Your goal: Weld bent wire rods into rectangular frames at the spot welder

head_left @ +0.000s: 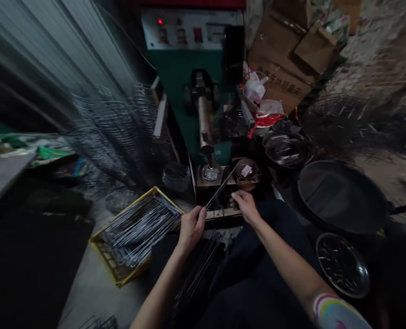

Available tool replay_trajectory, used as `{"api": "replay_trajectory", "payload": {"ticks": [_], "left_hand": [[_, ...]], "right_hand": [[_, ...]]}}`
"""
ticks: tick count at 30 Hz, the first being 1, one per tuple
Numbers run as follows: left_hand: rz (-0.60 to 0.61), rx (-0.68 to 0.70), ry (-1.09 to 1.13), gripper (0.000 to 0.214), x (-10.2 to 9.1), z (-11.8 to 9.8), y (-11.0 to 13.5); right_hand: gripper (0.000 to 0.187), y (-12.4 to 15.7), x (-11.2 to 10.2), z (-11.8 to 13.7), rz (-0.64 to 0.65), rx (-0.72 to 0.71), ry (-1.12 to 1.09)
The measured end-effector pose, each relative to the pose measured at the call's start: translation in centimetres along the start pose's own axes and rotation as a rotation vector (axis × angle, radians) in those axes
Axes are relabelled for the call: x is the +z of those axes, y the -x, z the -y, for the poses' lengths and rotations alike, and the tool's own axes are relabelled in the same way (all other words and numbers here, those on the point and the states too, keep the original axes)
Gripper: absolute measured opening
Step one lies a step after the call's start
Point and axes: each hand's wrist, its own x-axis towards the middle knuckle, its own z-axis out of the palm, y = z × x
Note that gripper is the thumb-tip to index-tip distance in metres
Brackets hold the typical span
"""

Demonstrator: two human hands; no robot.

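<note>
My left hand (191, 227) is closed around the near ends of a few thin metal rods (219, 188) that slant up and right toward the machine's small fixture cup (210, 172). My right hand (244, 205) is pinched shut just right of the rods, near a second cup (246, 171) with a white scrap in it; what its fingers hold is too small to name. More dark rods (203, 260) lie across my lap below my left hand.
A green machine (189, 68) with a white control panel stands ahead. A yellow crate (134, 233) of metal rods sits at the left, stacked wire grids (117, 132) behind it. Black pans (340, 196) and a steel dish (341, 264) lie at the right. Cardboard boxes (285, 50) stand behind.
</note>
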Motion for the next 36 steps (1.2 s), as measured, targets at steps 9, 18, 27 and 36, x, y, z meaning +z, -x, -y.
{"api": "replay_trajectory", "payload": {"ticks": [9, 18, 27, 36], "left_hand": [[-0.102, -0.070, 0.110, 0.036, -1.0, 1.3, -0.2], [-0.111, -0.093, 0.165, 0.037, -1.4, 1.7, -0.7], [-0.137, -0.070, 0.205, 0.038, -1.0, 1.1, -2.0], [-0.162, -0.087, 0.179, 0.037, -0.7, 0.7, -2.8]], "right_hand": [[0.029, -2.0, 7.6, 0.3, 0.057, 0.021, -0.230], [0.027, -3.0, 8.4, 1.4, 0.068, -0.029, -0.256], [0.032, -4.3, 8.0, 2.0, 0.079, -0.040, -0.322], [0.030, -5.2, 8.1, 2.7, 0.097, -0.078, -0.305]]}}
